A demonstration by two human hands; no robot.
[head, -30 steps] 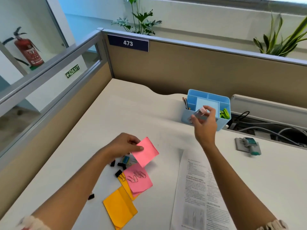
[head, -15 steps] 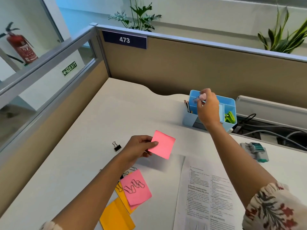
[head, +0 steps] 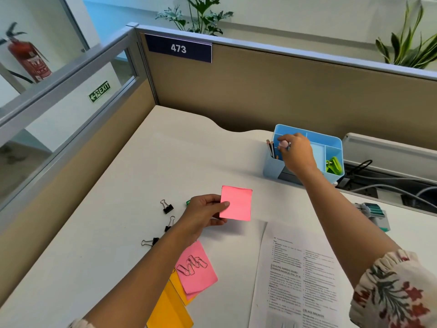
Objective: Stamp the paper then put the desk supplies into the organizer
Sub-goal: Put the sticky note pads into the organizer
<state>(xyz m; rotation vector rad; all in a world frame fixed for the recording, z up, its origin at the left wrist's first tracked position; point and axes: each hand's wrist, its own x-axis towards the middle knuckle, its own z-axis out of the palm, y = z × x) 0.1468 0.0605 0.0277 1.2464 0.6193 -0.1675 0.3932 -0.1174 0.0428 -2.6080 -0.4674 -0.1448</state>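
Fingers of the left hand (head: 203, 215) pinch a pink square sticky note (head: 236, 202) above the white desk (head: 132, 185); the right hand (head: 296, 153) pinches a small pink-tipped object (head: 283, 144) over the light-blue plastic organizer (head: 331, 147).

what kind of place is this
Most likely an office cubicle: a white desk boxed in by tan partition panels, one bearing a numbered plate, 473. A green exit sign and a fire extinguisher show through the side glass.
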